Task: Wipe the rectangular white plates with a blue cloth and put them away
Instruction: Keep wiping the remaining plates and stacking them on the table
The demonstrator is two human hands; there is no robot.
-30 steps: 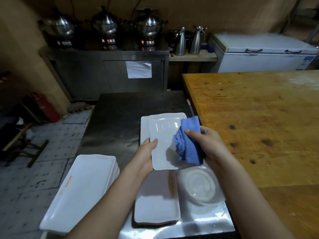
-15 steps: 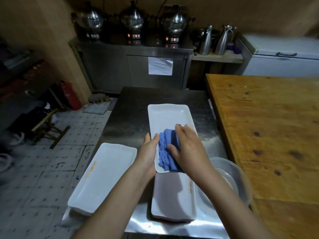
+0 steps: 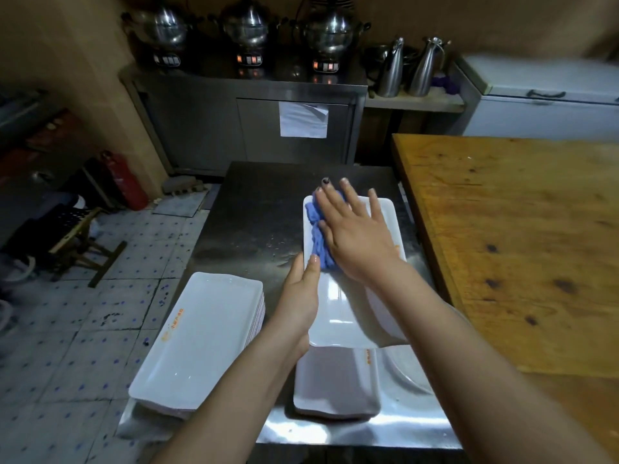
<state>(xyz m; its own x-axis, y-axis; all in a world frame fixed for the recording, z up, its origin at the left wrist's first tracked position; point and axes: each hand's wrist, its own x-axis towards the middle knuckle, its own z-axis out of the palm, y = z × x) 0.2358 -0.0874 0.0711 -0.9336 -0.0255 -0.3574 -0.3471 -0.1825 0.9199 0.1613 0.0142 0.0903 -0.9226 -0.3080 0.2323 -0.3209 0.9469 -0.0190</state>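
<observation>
Right hand (image 3: 355,236) is flat, fingers straight and spread, palm pressing the blue cloth (image 3: 318,236) down onto the plate (image 3: 345,313). The cloth is bunched at the plate's far left end and pokes out on the left side of the hand. Left hand (image 3: 301,296) grips the plate by its left long edge about halfway along, thumb on top of the rim; can't see the fingers underneath. The plate's long axis runs near to far, roughly in line with the right forearm. It looks lifted off the steel counter (image 3: 268,212), its near end over a second plate (image 3: 335,380) lying at the near edge. My guess is the stroke has to come straight back toward the person, since all the open plate surface is on the near side of the cloth. The stack of plates (image 3: 201,336) sits near left, just beside the left arm, so that hand is closer for putting it away.
</observation>
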